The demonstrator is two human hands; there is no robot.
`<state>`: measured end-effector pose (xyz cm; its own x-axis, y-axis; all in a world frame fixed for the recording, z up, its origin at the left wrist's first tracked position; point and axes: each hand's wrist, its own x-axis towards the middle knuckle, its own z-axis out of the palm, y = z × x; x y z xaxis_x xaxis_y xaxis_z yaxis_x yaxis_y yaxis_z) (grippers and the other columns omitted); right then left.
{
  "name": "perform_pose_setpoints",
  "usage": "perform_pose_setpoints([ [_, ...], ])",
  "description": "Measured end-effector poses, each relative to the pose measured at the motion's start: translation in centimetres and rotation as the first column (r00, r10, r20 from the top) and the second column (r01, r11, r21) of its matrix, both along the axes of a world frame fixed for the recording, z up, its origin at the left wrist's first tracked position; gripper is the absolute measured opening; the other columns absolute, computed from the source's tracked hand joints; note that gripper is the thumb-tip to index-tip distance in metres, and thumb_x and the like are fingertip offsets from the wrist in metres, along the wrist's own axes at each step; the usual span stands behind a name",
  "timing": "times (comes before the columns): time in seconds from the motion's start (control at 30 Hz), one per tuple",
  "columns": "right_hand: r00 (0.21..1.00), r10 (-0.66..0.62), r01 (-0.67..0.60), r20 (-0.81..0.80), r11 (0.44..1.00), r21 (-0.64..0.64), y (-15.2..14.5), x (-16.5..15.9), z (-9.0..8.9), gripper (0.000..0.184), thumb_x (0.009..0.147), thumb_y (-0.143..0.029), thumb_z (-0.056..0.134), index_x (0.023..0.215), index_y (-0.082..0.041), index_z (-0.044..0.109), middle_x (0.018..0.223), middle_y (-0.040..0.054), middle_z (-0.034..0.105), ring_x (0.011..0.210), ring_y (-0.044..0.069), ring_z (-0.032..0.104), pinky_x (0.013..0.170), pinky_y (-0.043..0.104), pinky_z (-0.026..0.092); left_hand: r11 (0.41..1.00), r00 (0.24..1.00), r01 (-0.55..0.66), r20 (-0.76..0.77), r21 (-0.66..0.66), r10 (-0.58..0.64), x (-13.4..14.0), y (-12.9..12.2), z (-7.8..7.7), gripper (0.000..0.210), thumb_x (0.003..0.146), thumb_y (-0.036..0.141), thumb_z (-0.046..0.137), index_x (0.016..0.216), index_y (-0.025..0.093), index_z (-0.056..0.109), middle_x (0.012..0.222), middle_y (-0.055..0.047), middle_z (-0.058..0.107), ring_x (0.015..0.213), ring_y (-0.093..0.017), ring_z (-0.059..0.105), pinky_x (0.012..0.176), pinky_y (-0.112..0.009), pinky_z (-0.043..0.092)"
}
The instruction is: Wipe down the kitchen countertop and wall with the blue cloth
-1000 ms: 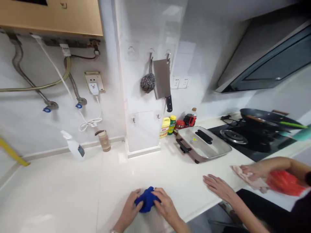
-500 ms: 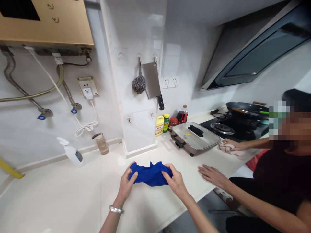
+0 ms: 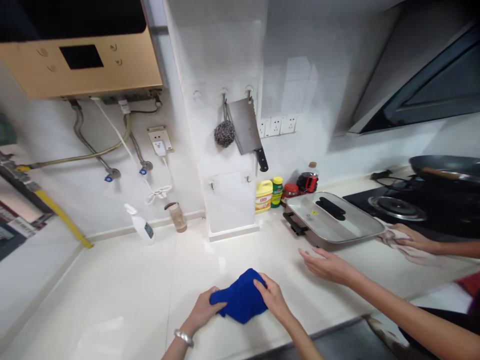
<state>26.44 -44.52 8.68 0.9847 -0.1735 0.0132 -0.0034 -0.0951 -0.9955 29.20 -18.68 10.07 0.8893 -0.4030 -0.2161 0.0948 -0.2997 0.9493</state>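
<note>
A blue cloth (image 3: 243,296) is stretched between my two hands, low over the white countertop (image 3: 123,285). My left hand (image 3: 205,309), with a silver bangle at the wrist, pinches the cloth's left end. At its upper right edge, my right hand (image 3: 273,296) grips the fabric between thumb and fingers. The cloth's middle sags to a point; whether it touches the counter I cannot tell. To the right, a co-worker's hand (image 3: 324,262) hovers by the electric pan (image 3: 337,220), while their other hand (image 3: 416,237) holds a pale cloth (image 3: 397,239).
At the back stand a spray bottle (image 3: 139,225), a brown-lidded cup (image 3: 176,217), a yellow jug (image 3: 264,196), a green bottle (image 3: 276,192) and a red-lidded jar (image 3: 290,192). A cleaver (image 3: 245,125) and a steel scrubber (image 3: 225,133) hang above. A wok (image 3: 450,167) sits on the stove.
My view has turned left. The blue cloth has tilted, its right side opened out more and both hands lower in view. The co-worker's nearer hand has lifted off the counter towards the pan.
</note>
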Motion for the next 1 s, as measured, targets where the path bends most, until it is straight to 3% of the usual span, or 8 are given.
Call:
perform_pose_setpoints([
  [0.23,0.998,0.038,-0.039,0.053,0.999,0.018,-1.5,-0.7,1.7,0.046,0.083,-0.063,0.056,0.104,-0.025,0.07,0.091,0.006,0.072,0.092,0.027,0.067,0.091,0.044,0.054,0.984,0.98,-0.171,0.115,0.051,0.165,-0.6,-0.9,2.4,0.045,0.083,0.064,0.061,0.097,0.021,0.065,0.092,-0.002,0.069,0.09,-0.021,0.062,0.088,-0.036,0.05],
  [0.43,0.946,0.277,-0.296,0.167,0.949,0.109,-14.7,3.5,6.6,0.039,0.078,-0.062,0.058,0.084,-0.026,0.071,0.086,0.0102,0.071,0.105,0.031,0.067,0.102,0.052,0.05,0.96,0.962,-0.275,0.006,0.05,0.275,-3.0,-1.8,1.5,0.053,0.078,0.069,0.065,0.096,0.019,0.068,0.094,-0.005,0.072,0.092,-0.024,0.066,0.084,-0.035,0.053],
  [0.47,0.884,0.424,-0.443,0.198,0.894,0.066,-16.4,4.8,7.1,0.035,0.075,-0.057,0.064,0.085,-0.024,0.073,0.088,0.0119,0.071,0.112,0.033,0.065,0.107,0.055,0.046,0.958,0.96,-0.279,-0.005,0.061,0.28,-3.3,-1.7,1.2,0.053,0.077,0.069,0.066,0.096,0.019,0.069,0.095,-0.006,0.073,0.092,-0.024,0.066,0.084,-0.035,0.053],
  [0.53,0.807,0.508,-0.518,0.301,0.854,-0.052,-17.8,7.4,7.6,0.028,0.075,-0.051,0.067,0.084,-0.025,0.074,0.093,0.0134,0.072,0.117,0.035,0.064,0.113,0.057,0.039,0.961,0.962,-0.264,-0.044,0.083,0.269,-3.6,-1.0,0.7,0.053,0.074,0.068,0.07,0.095,0.02,0.071,0.094,-0.006,0.073,0.09,-0.024,0.067,0.082,-0.036,0.054],
  [0.63,0.701,0.614,-0.572,0.363,0.788,-0.227,-14.9,10.5,8.1,0.033,0.083,-0.052,0.056,0.085,-0.027,0.077,0.1,0.0159,0.074,0.121,0.034,0.061,0.115,0.055,0.038,0.963,0.962,-0.24,-0.101,0.127,0.253,-2.4,1.5,0.8,0.059,0.058,0.064,0.084,0.094,0.019,0.073,0.088,-0.007,0.074,0.082,-0.025,0.068,0.074,-0.039,0.056],
  [0.73,0.664,0.69,-0.558,0.287,0.713,-0.425,-8.1,13.0,9.2,0.042,0.091,-0.049,0.041,0.087,-0.025,0.076,0.104,0.0167,0.073,0.125,0.029,0.059,0.109,0.051,0.044,0.898,0.91,-0.406,-0.014,0.168,0.414,1.3,6.0,1.8,0.069,0.057,0.066,0.082,0.107,0.021,0.07,0.101,-0.009,0.074,0.092,-0.027,0.068,0.079,-0.041,0.056],
  [0.87,0.665,0.715,-0.535,0.216,0.658,-0.53,1.6,16.3,10.2,0.016,0.083,-0.032,0.057,0.079,-0.027,0.071,0.095,0.0091,0.073,0.122,0.027,0.061,0.103,0.05,0.052,0.657,0.677,-0.736,0.195,0.162,0.71,8.7,13.6,4.1,0.072,0.078,0.065,0.066,0.132,0.02,0.053,0.13,-0.017,0.063,0.119,-0.029,0.061,0.097,-0.044,0.051],
  [1.0,0.725,0.644,-0.499,0.245,0.736,-0.458,7.9,20.0,10.0,0.009,0.081,-0.033,0.063,0.086,-0.029,0.069,0.095,0.0064,0.069,0.113,0.027,0.063,0.091,0.048,0.059,0.436,0.447,-0.893,0.331,0.112,0.831,16.6,19.9,5.8,0.074,0.085,0.05,0.065,0.145,0.016,0.038,0.151,-0.02,0.045,0.137,-0.032,0.047,0.113,-0.053,0.039],
])
